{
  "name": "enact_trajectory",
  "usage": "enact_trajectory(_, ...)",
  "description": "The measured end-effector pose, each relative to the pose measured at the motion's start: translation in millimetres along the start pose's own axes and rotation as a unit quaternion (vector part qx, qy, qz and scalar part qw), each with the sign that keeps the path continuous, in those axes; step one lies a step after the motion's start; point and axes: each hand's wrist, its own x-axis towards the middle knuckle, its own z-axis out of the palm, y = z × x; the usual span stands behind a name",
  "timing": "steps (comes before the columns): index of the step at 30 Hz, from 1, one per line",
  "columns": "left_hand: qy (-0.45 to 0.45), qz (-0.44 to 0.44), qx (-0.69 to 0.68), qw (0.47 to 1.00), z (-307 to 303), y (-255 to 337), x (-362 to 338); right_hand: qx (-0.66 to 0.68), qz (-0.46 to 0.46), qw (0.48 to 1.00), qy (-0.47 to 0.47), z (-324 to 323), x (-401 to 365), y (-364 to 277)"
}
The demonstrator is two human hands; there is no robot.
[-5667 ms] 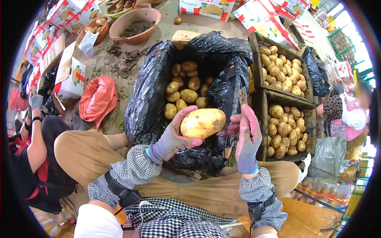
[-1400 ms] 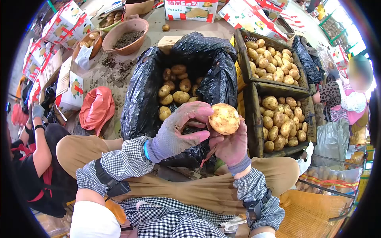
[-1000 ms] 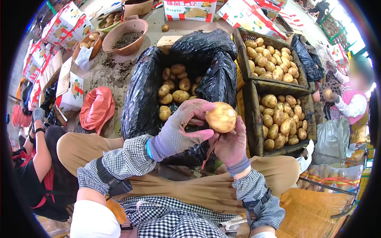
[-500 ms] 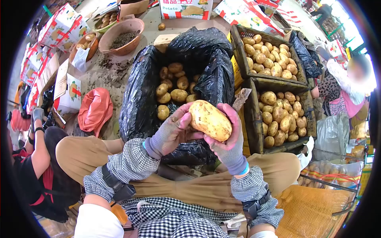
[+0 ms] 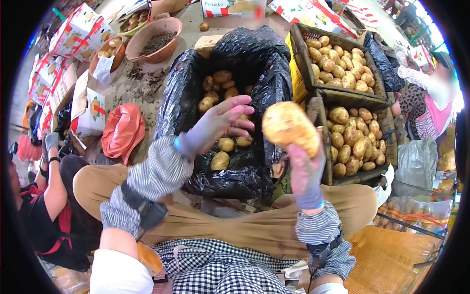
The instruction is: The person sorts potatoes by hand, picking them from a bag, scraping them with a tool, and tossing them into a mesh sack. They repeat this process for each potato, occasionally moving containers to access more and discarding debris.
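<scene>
A large potato (image 5: 290, 126) with brown blemishes is gripped in my right hand (image 5: 307, 171), held up between the lined crate and the wooden crates at right. My left hand (image 5: 220, 125), in a grey and pink glove, has its fingers apart and nothing in them. It hangs above the crate lined with black plastic (image 5: 169, 110). Several potatoes (image 5: 220, 160) lie inside that liner, some of them hidden behind my left hand.
Two wooden crates full of potatoes, an upper crate (image 5: 299, 49) and a lower crate (image 5: 323, 147), stand at right. A clay bowl of soil (image 5: 169, 49), a red plastic bag (image 5: 122, 130) and printed cartons (image 5: 93, 110) are at left. People sit on both sides.
My left hand has let go of the large potato, opened and moved up and left. My right hand has carried the potato rightward. The whole view has shifted slightly.
</scene>
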Motion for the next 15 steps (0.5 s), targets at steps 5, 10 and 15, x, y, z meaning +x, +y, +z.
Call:
enact_trajectory(5, -0.111, -0.239, 0.726, 0.635, -64, -72, 51, 0.015, -0.086, 0.995, 0.054, -25, 2, -22)
enact_trajectory(10, -0.304, -0.254, 0.788, 0.472, -126, -132, 50, -0.062, -0.234, 0.944, 0.222, -68, -53, -90)
enact_trajectory(15, -0.242, -0.234, 0.835, 0.435, -151, -182, 115, -0.339, -0.455, 0.722, 0.395, -74, -148, -240)
